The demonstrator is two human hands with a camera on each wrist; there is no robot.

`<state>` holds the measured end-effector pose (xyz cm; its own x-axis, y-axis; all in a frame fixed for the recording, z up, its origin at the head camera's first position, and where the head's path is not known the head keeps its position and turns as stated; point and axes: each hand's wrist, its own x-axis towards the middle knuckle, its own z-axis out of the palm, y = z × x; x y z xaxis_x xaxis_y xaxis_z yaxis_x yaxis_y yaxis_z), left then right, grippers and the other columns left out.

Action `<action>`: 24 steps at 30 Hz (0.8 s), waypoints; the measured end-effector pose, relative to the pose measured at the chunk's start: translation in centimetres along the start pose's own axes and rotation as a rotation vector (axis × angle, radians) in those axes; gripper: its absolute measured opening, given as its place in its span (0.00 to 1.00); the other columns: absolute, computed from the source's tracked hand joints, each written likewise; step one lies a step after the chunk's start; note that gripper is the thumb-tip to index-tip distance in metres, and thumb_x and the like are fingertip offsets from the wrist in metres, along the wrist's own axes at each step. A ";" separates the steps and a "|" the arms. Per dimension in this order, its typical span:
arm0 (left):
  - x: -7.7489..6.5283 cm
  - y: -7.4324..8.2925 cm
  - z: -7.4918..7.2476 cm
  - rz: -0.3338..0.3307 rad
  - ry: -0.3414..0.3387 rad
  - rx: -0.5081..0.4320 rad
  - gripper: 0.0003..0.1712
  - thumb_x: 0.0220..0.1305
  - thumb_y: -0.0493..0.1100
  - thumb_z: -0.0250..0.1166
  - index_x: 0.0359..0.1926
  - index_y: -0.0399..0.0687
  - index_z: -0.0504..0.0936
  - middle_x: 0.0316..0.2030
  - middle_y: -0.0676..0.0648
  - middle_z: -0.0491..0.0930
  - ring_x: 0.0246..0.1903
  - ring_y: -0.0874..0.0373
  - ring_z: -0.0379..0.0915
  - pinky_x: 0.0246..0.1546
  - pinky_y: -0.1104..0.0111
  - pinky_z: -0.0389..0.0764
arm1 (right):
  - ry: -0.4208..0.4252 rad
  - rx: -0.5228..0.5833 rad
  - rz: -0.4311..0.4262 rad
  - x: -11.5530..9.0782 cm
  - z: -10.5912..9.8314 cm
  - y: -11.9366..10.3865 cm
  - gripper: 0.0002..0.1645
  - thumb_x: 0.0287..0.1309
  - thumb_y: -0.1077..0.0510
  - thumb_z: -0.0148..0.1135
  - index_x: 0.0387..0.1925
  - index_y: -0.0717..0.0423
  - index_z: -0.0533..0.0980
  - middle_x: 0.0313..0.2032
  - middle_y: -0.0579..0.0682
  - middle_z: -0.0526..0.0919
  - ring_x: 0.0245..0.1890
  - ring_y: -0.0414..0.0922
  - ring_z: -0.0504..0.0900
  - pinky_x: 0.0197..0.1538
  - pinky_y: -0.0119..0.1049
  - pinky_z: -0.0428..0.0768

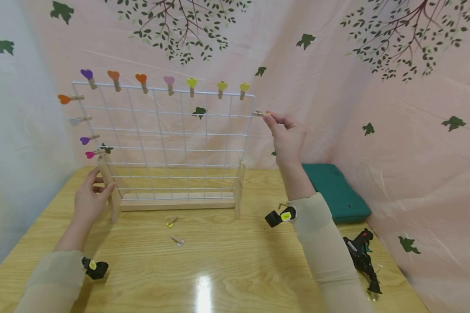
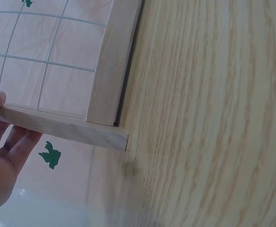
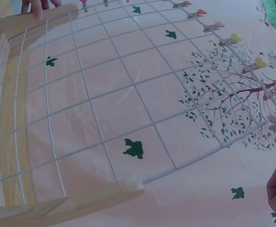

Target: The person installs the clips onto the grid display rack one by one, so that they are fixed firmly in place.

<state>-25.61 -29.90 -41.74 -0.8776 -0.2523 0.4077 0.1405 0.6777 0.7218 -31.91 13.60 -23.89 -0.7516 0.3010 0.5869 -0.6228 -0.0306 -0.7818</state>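
Note:
A white wire grid [image 1: 168,132] stands upright in a wooden stand [image 1: 176,203]. My left hand [image 1: 89,198] grips the stand's left upright [image 1: 110,191], thumb on the near side and fingers behind. At the grid's upper right edge, my right hand [image 1: 291,137] pinches a small wooden clothespin [image 1: 258,113] between thumb and index finger; its far end meets the side wire. Fingers hide this clothespin's outer end. Heart-topped clothespins line the top wire, among them a purple one [image 1: 87,74] and a yellow one [image 1: 244,88]. Others, such as an orange one [image 1: 65,99], clip to the left side.
Two loose clothespins, one yellow [image 1: 171,222] and one white [image 1: 178,240], lie on the wooden table [image 1: 156,278] before the stand. Behind my right forearm is a dark green case [image 1: 334,191]. A black object [image 1: 362,258] lies near the table's right edge. Printed cloth hangs behind.

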 end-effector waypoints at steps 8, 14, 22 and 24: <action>0.2 0.1 0.2 0.001 0.011 -0.010 0.32 0.61 0.48 0.56 0.65 0.53 0.57 0.43 0.37 0.71 0.27 0.72 0.63 0.20 0.80 0.71 | 0.056 0.045 0.016 0.0 1.4 0.5 0.08 0.40 0.62 0.70 0.27 0.62 0.82 0.26 0.45 0.84 0.34 0.42 0.80 0.43 0.31 0.77; 0.2 0.1 0.2 0.008 0.014 -0.012 0.32 0.61 0.48 0.56 0.65 0.53 0.57 0.43 0.36 0.71 0.26 0.73 0.63 0.20 0.81 0.70 | 0.020 0.032 0.021 0.0 1.3 0.5 0.13 0.39 0.58 0.71 0.30 0.61 0.82 0.26 0.45 0.82 0.32 0.42 0.77 0.38 0.27 0.76; 0.1 0.2 -0.1 0.010 0.008 -0.006 0.32 0.61 0.48 0.55 0.65 0.53 0.57 0.43 0.35 0.71 0.26 0.74 0.62 0.19 0.81 0.70 | -0.078 -0.169 -0.026 -1.9 0.7 -2.2 0.20 0.43 0.54 0.69 0.41 0.56 0.80 0.36 0.50 0.80 0.34 0.43 0.70 0.27 0.27 0.65; 0.1 0.2 -0.2 0.010 0.006 -0.003 0.32 0.61 0.48 0.55 0.65 0.52 0.57 0.43 0.35 0.71 0.26 0.74 0.62 0.19 0.81 0.70 | -0.096 -0.226 -0.087 -2.7 0.6 -2.9 0.20 0.44 0.54 0.69 0.41 0.58 0.79 0.37 0.51 0.80 0.34 0.45 0.70 0.29 0.29 0.65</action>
<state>-25.56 -29.91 -41.49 -0.8733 -0.2501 0.4181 0.1500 0.6784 0.7192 -28.14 12.34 -23.08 -0.7215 0.2009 0.6626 -0.6295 0.2082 -0.7486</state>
